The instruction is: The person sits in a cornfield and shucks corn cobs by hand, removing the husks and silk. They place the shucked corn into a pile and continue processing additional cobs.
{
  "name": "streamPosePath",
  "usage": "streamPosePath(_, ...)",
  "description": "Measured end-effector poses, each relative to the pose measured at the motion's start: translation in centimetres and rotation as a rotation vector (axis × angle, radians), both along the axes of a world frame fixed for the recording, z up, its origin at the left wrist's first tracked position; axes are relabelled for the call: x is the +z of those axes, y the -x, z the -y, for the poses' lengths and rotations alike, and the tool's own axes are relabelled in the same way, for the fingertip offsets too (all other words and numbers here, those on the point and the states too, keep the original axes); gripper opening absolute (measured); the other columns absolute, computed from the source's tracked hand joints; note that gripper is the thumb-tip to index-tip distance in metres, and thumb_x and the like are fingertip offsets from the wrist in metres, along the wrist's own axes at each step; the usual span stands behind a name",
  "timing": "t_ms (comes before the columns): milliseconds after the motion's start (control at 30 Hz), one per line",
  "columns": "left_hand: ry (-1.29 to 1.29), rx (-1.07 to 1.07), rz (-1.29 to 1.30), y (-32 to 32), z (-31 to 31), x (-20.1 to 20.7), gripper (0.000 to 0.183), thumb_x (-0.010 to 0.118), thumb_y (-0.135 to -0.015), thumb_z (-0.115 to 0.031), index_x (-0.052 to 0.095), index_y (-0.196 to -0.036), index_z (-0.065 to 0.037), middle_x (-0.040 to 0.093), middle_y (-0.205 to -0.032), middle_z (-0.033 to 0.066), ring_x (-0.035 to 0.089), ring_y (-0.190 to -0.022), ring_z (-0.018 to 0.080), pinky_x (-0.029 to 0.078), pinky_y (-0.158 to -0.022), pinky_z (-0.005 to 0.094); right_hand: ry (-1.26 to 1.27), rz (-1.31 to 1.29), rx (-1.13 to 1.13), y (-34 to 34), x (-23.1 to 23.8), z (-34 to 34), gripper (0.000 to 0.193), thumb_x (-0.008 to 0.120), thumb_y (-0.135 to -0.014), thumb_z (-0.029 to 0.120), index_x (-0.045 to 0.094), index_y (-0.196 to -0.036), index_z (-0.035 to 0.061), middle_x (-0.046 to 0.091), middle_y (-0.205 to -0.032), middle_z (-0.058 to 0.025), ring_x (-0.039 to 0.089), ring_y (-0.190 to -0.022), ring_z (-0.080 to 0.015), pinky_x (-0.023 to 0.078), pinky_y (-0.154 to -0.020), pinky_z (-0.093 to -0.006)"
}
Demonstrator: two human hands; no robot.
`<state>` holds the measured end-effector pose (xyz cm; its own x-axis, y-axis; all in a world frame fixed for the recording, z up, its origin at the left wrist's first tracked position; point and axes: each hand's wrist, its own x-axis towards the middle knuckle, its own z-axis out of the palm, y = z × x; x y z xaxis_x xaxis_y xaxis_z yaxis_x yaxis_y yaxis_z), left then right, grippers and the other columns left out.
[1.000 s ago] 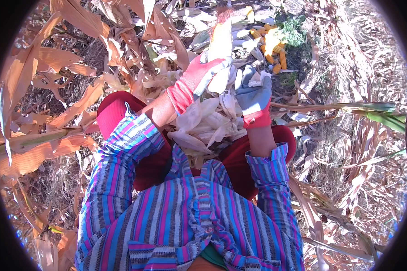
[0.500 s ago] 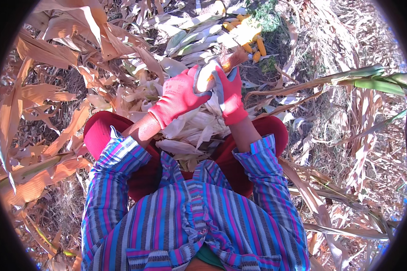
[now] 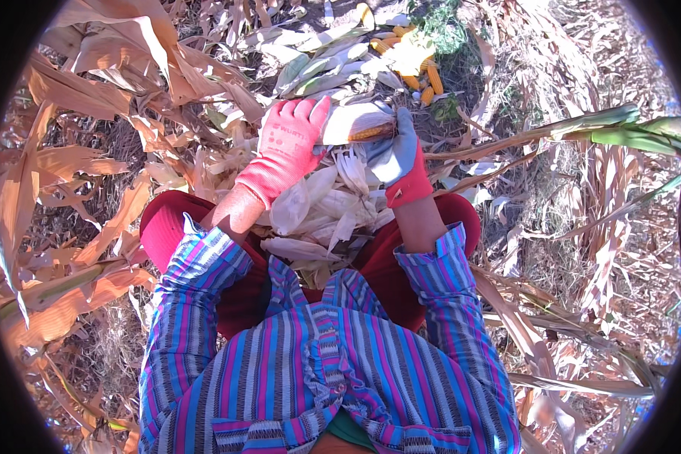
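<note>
The ground (image 3: 560, 250) is covered with matted straw, pale, brittle and fibrous. One striped shirt (image 3: 280, 363) of woven cloth, in blue, magenta, grey and black, is worn, with its two sleeves turned up in loose cuffs. To the left, many dry leaves (image 3: 91, 89) are seen, tan, papery and curled, too tangled to be counted. By one pair of dark red trousers (image 3: 166, 227), two bent knees are covered, spread apart. At the right, one long stalk (image 3: 567, 130) is laid across the straw, its outer end tinged green. Between the knees and just beyond them, one loose heap of husks (image 3: 314, 200) is formed of thin, ribbed, cream-coloured sheets. Farther off, several slender husk-covered ears (image 3: 333, 64) are strewn side by side; beside them, at least five bare yellow cobs (image 3: 434, 79) are grouped, partly washed out by glare. Behind these, one feathery green weed (image 3: 443, 30) is seen. Two knitted gloves, red with grey palms, are worn. One tapered ear of corn (image 3: 348, 129) is held crosswise above the heap: its left end is gripped by the left hand (image 3: 291, 140), and its right end is clasped by the right hand (image 3: 401, 159). Along its parted husk, a strip of rounded golden kernels (image 3: 368, 135) is exposed.
</note>
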<state>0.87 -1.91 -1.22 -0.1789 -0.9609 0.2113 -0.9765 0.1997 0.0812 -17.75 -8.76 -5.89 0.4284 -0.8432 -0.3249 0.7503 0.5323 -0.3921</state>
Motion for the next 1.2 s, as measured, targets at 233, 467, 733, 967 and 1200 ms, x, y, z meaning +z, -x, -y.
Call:
streamPosePath(233,-0.104,0.033,-0.629,0.4,-0.1,-2.0,0.081,0.075,-0.063,-0.025,0.038,-0.131,-0.004,0.053,-0.115,0.0165,0.053,-0.107,0.0305,0.042,-0.091,0.0384,0.154,0.126,0.066,0.2,0.6,-0.3,0.034,0.048,-0.092,0.034,0.055,-0.114,0.0082,0.061,-0.110,-0.0089,0.059,-0.100,-0.0244,0.050,-0.085,-0.0403)
streamPosePath(467,-0.608,-0.200,-1.466,1.5,-0.6,0.4,0.064,0.070,-0.073,-0.020,0.043,-0.128,-0.001,0.055,-0.118,0.0086,0.052,-0.106,0.0160,0.040,-0.093,0.0301,0.178,0.264,-0.040,-1.4,5.3,-1.5,0.020,0.045,-0.095,0.026,0.058,-0.095,0.0112,0.060,-0.089,-0.0016,0.059,-0.082,-0.0162,0.053,-0.072,-0.0325)
streamPosePath(733,-0.787,-0.334,-2.001,1.9,-0.5,-1.8,0.049,0.040,-0.096,-0.039,0.051,-0.121,0.001,0.056,-0.118,0.0113,0.052,-0.109,0.0179,0.038,-0.096,0.0327,0.006,0.814,0.372,-1.4,6.9,-2.1,0.036,0.041,-0.097,0.031,0.033,-0.065,0.0169,0.033,-0.053,0.0075,0.036,-0.041,0.0003,0.034,-0.042,-0.0172)
streamPosePath(967,-0.471,0.270,-2.100,-0.2,0.5,-1.9,0.024,0.064,-0.085,-0.024,0.062,-0.100,-0.005,0.064,-0.081,0.0018,0.061,-0.065,0.0103,0.048,-0.056,0.0235,0.531,-0.576,0.338,0.8,7.9,-1.5,0.033,0.053,-0.091,0.035,0.053,-0.106,0.0058,0.056,-0.070,-0.0018,0.051,-0.054,-0.0092,0.044,-0.052,-0.0222)
streamPosePath(1200,-0.321,0.317,-1.911,-0.6,0.8,-2.1,0.025,0.067,-0.081,-0.014,0.058,-0.101,-0.002,0.062,-0.086,0.0021,0.059,-0.070,0.0097,0.049,-0.062,0.0247,1.346,-1.520,0.192,2.3,3.1,-0.9,0.072,0.074,-0.074,0.025,0.038,-0.133,0.0038,0.059,-0.113,-0.0195,0.056,-0.108,-0.0323,0.044,-0.091,-0.0367)
